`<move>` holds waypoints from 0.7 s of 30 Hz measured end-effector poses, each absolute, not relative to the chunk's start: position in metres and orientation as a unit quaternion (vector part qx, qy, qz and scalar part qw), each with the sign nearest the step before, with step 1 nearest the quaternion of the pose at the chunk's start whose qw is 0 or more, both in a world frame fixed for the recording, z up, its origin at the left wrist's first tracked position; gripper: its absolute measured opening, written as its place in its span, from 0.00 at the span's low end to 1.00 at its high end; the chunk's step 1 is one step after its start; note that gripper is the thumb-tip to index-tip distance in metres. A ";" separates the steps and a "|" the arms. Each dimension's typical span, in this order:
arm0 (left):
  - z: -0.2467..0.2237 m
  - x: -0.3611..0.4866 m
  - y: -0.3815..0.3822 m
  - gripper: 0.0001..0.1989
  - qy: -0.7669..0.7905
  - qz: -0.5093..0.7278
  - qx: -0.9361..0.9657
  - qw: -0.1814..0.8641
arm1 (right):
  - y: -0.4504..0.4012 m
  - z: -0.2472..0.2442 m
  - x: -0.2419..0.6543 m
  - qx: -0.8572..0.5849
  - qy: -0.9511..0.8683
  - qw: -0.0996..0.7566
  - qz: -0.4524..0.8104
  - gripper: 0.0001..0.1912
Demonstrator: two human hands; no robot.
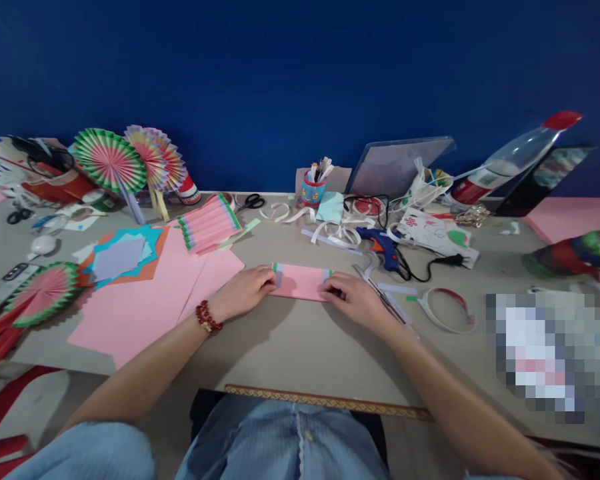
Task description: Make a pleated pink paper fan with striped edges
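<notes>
One pink folded paper (300, 283) sits at mid-desk (280, 347), its long axis left to right, nearly parallel to the front edge. Left hand (250, 292) pinches its left end, right hand (355, 300) its right. Two green-rimmed fans (110, 160) occupy the desk's left side. Bare surface separates paper from front edge.

Left forearm (150, 367) and right forearm (450, 380) are both bare and slant in toward the middle, kinda like an upside-down V. Left hand (247, 291) and right hand (356, 300) sit a little apart, backs up, fingers (267, 275) curled and pinched in.
</notes>
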State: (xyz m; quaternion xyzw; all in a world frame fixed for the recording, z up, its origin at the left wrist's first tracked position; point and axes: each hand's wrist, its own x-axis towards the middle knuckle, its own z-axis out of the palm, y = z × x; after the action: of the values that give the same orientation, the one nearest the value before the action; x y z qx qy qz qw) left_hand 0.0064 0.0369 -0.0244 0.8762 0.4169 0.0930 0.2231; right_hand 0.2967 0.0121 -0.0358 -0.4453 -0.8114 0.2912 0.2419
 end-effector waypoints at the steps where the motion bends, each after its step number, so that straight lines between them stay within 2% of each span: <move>1: -0.024 0.007 0.037 0.07 0.417 0.092 0.876 0.223 | 0.013 -0.036 0.297 -0.445 -0.810 0.241 0.295 0.07; 21: -0.022 0.008 0.035 0.08 0.416 0.095 0.877 0.220 | 0.016 -0.036 0.297 -0.438 -0.820 0.227 0.289 0.06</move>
State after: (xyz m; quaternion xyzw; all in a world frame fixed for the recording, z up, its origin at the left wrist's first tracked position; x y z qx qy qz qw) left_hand 0.0075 0.0353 -0.0223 0.8771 0.4161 0.0953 0.2202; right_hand 0.2975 0.0158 -0.0364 -0.4381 -0.8204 0.2885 0.2273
